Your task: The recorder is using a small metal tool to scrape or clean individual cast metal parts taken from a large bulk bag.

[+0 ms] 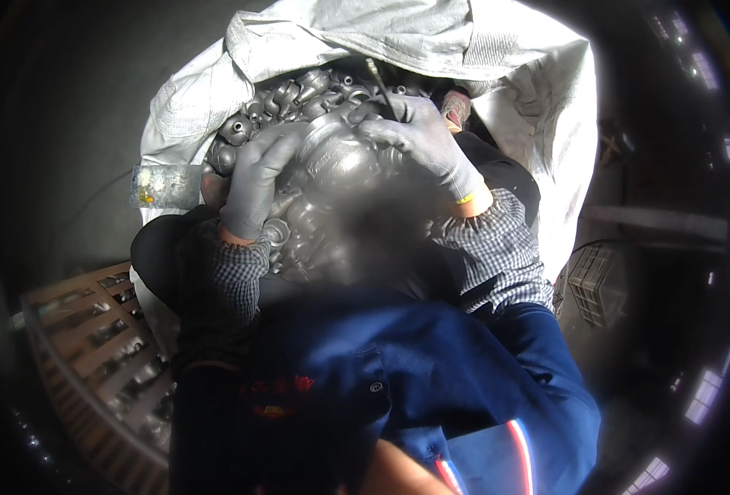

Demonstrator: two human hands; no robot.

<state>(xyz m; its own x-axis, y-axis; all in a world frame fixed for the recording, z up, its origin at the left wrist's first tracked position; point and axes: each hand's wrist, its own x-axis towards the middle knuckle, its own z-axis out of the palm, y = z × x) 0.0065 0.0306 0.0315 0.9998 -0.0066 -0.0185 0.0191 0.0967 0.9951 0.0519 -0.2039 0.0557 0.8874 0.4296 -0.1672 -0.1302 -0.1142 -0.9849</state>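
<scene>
work in hand: probably going over the rounded grey part [344,162] with a thin tool [379,80]; next move calls for steadying it.
rounded grey part: within the white sack's [538,99] mouth, toward its far rim, among smaller grey pieces [289,95].
left hand [257,177]: half curled beside the part; grip unclear.
right hand [418,136]: pinched around the tool.

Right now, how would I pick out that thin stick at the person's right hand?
Find the big white sack, then the heap of grey parts in its mouth. Over that heap is the grey-gloved right hand. The thin stick slants up from it, straight and dark with a paler tip, unlike the rounded parts nearby.
</scene>
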